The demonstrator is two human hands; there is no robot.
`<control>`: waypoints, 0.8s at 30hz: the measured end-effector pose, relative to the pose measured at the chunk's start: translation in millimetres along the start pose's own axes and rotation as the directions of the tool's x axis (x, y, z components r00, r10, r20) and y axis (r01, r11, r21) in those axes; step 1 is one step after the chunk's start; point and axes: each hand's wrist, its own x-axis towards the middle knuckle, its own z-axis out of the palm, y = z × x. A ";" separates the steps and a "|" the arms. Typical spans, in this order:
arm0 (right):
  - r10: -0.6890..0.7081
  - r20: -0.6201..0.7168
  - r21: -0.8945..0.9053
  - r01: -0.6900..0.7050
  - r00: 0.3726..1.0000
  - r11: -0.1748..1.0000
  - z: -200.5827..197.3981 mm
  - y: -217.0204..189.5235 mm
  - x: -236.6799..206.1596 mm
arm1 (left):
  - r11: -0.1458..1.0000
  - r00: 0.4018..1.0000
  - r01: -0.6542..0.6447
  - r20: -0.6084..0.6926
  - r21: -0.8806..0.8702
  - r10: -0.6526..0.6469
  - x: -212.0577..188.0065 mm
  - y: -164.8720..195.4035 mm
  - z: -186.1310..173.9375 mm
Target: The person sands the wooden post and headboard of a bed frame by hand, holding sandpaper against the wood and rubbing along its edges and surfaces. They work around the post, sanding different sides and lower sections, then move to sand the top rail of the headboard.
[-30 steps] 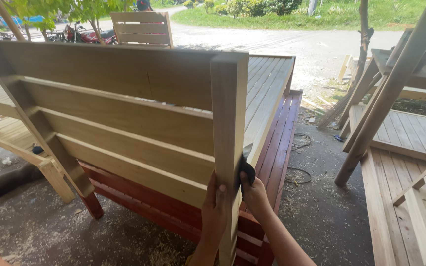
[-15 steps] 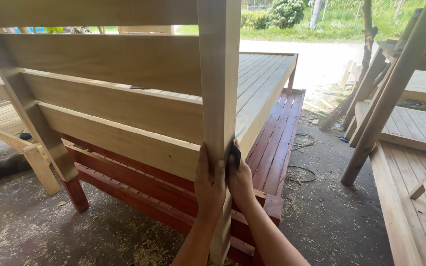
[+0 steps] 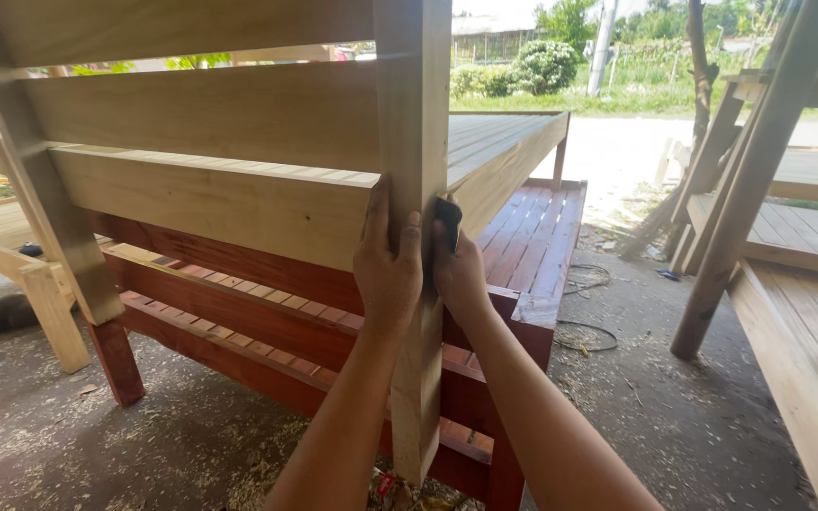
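An upright pale wooden post [image 3: 414,189] of an unpainted bed frame [image 3: 220,161] runs from 12 o'clock down to about 6 o'clock, just left of centre. Both hands meet on it at mid-height. The left hand [image 3: 388,270] lies flat against the post's near face, fingers [image 3: 378,213] extended upward and close together, gripping nothing. The right hand [image 3: 458,274] sits at the post's 3 o'clock edge, its fingers curled around a small dark pad [image 3: 448,220] pressed against that edge; what the pad is made of cannot be told.

At 9 to 10 o'clock of the post, broad pale slats join it and reach to a second slanting post [image 3: 44,208]. Beneath the pale frame, from 7 to 4 o'clock, lies a red-brown slatted frame [image 3: 267,312]. The ground [image 3: 144,445] is bare and strewn with wood shavings. At 3 o'clock, well apart, stand further pale wooden frames [image 3: 769,208], with a dark cord [image 3: 584,331] on the ground between. Greenery [image 3: 542,66] fills 1 o'clock.
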 end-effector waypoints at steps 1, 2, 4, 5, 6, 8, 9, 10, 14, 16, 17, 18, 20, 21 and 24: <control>0.006 -0.021 0.004 -0.005 1.000 1.000 1.9 -0.9 -0.8 | 0.999 0.999 -0.040 0.001 0.026 0.040 0.2 -1.4 -1.0; 0.016 -0.042 0.007 -0.016 0.999 1.000 3.4 -0.9 -7.4 | 0.996 0.997 -0.076 0.006 0.053 0.076 -0.5 -3.1 -1.5; 0.037 -0.050 0.013 -0.037 0.998 0.999 4.2 -0.3 -37.5 | 0.988 0.991 -0.131 -0.002 0.079 0.132 -3.9 -6.7 -1.5; 0.046 -0.054 0.015 -0.045 0.997 0.999 3.1 -0.2 -54.3 | 0.985 0.988 -0.152 -0.018 0.079 0.154 -6.6 -8.5 -1.1; -0.061 -0.046 0.092 0.065 0.997 0.994 2.8 -0.8 -65.9 | 0.982 0.984 -0.174 -0.030 0.078 0.177 -9.8 -10.6 -0.5; -0.272 -0.054 0.246 0.276 0.961 0.929 1.0 -4.4 -73.3 | 0.981 0.987 -0.155 -0.013 0.113 0.158 -15.9 -13.9 0.7; -0.311 -0.069 0.208 0.318 0.948 0.925 0.4 -7.2 -71.1 | 0.981 0.989 -0.145 -0.008 0.129 0.147 -18.6 -14.9 1.2; -0.346 -0.080 0.168 0.355 0.935 0.920 0.0 -10.0 -63.3 | 0.983 0.992 -0.128 0.002 0.133 0.129 -20.5 -16.0 1.3; 0.105 -0.028 -0.004 -0.105 0.994 0.994 2.4 -18.3 -39.0 | 0.981 0.992 -0.126 0.001 0.147 0.127 -23.8 -16.5 -0.8; 0.002 -0.020 -0.019 -0.002 1.000 1.000 3.1 -17.8 -47.9 | 0.984 0.994 -0.108 0.008 0.145 0.107 -24.3 -15.8 -2.7; -0.050 -0.019 -0.030 0.049 0.999 0.998 2.6 -16.7 -56.8 | 0.988 0.997 -0.075 0.020 0.136 0.073 -24.7 -15.5 -3.8; -0.235 -0.046 -0.007 0.235 0.971 0.972 1.6 -14.9 -66.5 | 0.991 0.998 -0.050 0.031 0.125 0.047 -25.1 -15.5 -4.4; -0.576 -0.108 0.026 0.581 0.811 0.813 -1.7 -12.9 -74.7 | 0.987 0.997 -0.070 0.046 0.145 0.064 -26.3 -15.9 -5.3; -0.441 -0.071 0.038 0.444 0.895 0.895 -3.0 -12.5 -72.9 | 0.986 0.996 -0.076 0.055 0.151 0.068 -27.1 -16.4 -5.6; -0.051 0.021 0.039 0.050 0.998 0.998 -4.1 -12.8 -47.9 | 0.978 0.992 -0.128 0.021 0.166 0.126 -28.0 -18.1 -5.1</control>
